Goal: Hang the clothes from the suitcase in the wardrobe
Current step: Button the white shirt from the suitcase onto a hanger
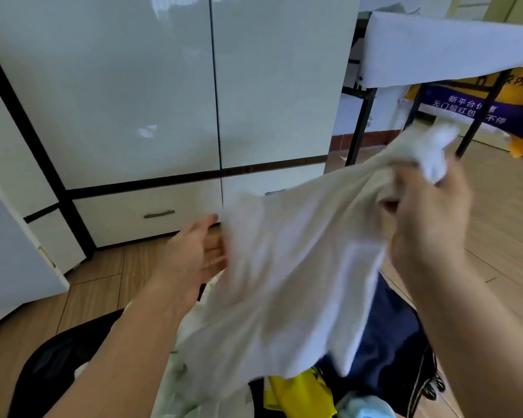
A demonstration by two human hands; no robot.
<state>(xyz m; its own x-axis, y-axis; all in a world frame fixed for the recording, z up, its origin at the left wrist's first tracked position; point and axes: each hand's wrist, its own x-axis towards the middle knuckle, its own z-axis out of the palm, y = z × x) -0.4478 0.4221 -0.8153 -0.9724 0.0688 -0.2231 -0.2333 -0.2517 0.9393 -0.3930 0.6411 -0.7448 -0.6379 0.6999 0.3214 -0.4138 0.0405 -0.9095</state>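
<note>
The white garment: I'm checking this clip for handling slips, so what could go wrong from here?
1. Only the right hand bunches the white garment; the left hand is open beside it, so the cloth could slip or stay crumpled.
2. Its lower part hangs onto the clothes in the suitcase and could drag the yellow item out.
3. The wardrobe doors look closed, and no hanger is visible.

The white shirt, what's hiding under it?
Under the white shirt lies the open suitcase with more clothes: something yellow, dark blue fabric and a pale blue piece. The shirt covers the rest, so what lies directly beneath it can't be seen.
</note>
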